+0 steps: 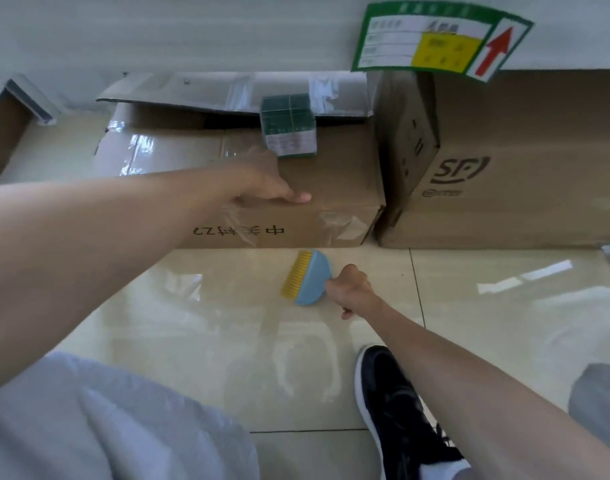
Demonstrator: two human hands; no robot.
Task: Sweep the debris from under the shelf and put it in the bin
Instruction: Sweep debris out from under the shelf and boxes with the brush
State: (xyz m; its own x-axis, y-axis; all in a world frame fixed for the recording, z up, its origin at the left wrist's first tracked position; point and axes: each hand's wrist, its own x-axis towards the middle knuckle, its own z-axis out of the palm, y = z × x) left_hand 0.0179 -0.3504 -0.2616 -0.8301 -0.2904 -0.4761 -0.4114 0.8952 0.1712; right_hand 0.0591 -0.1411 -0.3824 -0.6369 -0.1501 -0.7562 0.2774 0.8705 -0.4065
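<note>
My right hand (350,289) is closed around the handle of a small blue hand brush (308,278) with yellow bristles, held just above the glossy cream floor tiles in front of a low cardboard box (341,181). My left hand (267,183) rests palm down on the top front edge of that box, fingers curled over the edge. The white shelf (192,36) runs across the top, above the boxes. No debris or bin shows in this view.
A small green packet (289,125) sits on the low box. A taller cardboard box (525,161) with a printed logo stands to the right, a green label (438,43) on the shelf above it. My grey-trousered knee (106,420) and black shoe (397,403) are in front.
</note>
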